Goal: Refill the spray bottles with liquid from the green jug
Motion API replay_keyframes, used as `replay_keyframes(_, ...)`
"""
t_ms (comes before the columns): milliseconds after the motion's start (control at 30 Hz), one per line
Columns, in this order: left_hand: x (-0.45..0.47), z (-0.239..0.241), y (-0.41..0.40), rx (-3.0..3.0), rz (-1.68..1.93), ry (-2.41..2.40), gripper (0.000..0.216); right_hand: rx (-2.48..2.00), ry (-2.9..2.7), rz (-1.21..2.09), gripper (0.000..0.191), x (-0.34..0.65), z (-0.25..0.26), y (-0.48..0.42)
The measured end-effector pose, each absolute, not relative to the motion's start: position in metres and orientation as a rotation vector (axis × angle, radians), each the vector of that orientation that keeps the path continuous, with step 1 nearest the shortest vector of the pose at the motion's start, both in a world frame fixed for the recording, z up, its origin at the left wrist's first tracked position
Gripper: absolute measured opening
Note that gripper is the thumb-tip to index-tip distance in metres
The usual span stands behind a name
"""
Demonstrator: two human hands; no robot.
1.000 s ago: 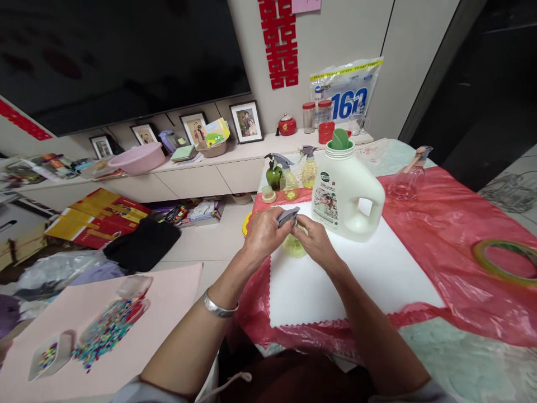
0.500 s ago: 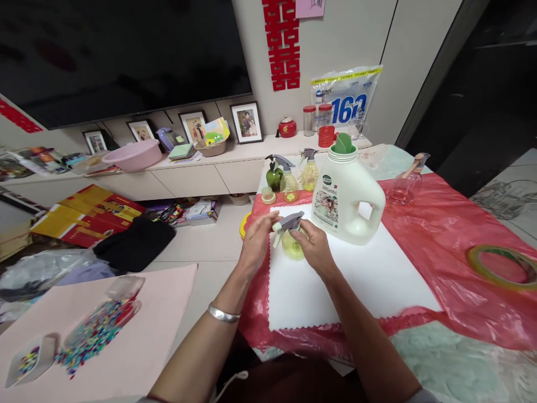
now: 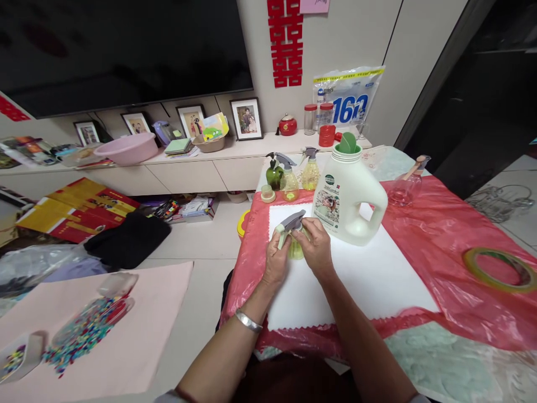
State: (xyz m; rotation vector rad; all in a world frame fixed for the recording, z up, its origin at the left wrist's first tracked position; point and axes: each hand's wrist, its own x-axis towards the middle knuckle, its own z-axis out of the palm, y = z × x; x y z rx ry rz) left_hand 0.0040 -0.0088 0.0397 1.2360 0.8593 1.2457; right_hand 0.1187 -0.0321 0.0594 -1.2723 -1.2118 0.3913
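A small yellow-green spray bottle (image 3: 296,249) with a grey trigger head stands on a white sheet (image 3: 369,274) on the table. My left hand (image 3: 276,261) is wrapped round its left side below the trigger. My right hand (image 3: 316,246) grips its neck and right side. Both hands are closed on the bottle, which hides most of its body. Just behind stands a large white detergent jug (image 3: 350,193) with its green cap flipped up.
Three small spray and pump bottles (image 3: 289,176) and a round lid stand at the table's far edge. A clear flask (image 3: 405,187) lies on the red plastic cover (image 3: 440,235), a tape roll (image 3: 497,268) at right. A pink board with coloured beads (image 3: 84,330) sits at left.
My left hand came off the trigger head and moved down to hold the bottle's side. The grey trigger head now shows. The view shifted slightly to the left.
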Motion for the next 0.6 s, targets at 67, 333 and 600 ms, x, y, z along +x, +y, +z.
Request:
replay_keyframes(67,0.006,0.041,-0.015,1.276,1.246,0.838,0.045,-1.281,-1.180,0.353,0.021,0.115,0.059,-0.033)
replay_keyframes(333,0.019,0.056,-0.026,1.172,1.354,0.906,0.057,-1.292,-1.119,0.217,0.017,0.104,0.054,-0.031)
replay_keyframes(600,0.017,0.035,-0.036,1.112,1.428,0.950,0.048,-1.312,-1.048,0.126,0.020,0.098,0.049,-0.028)
